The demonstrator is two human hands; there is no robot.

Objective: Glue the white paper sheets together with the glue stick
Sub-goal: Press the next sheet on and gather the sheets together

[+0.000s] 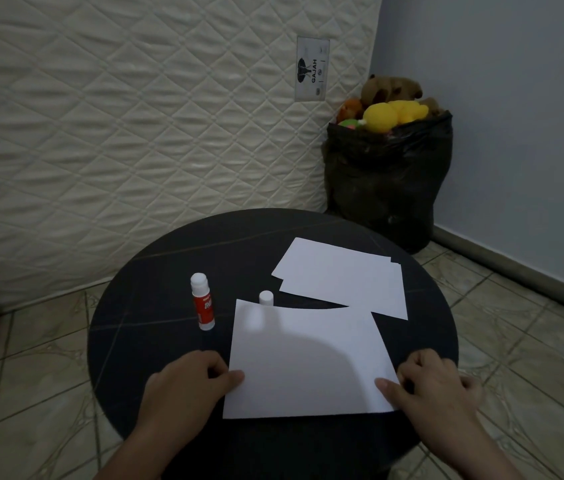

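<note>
A white paper sheet (308, 358) is held slightly raised over the near part of the round black table (155, 306). My left hand (190, 382) pinches its left edge with the thumb on top. My right hand (436, 386) pinches its right edge the same way. Behind it lie two or three more white sheets (342, 275), overlapping, at the table's far right. The glue stick (202, 301), red label and white body, stands uncapped to the left of the held sheet. Its white cap (266, 298) stands just behind the sheet's far edge.
A quilted mattress (135, 116) leans upright behind the table. A black bag (388, 181) stuffed with soft toys sits in the corner by the grey wall. Tiled floor surrounds the table.
</note>
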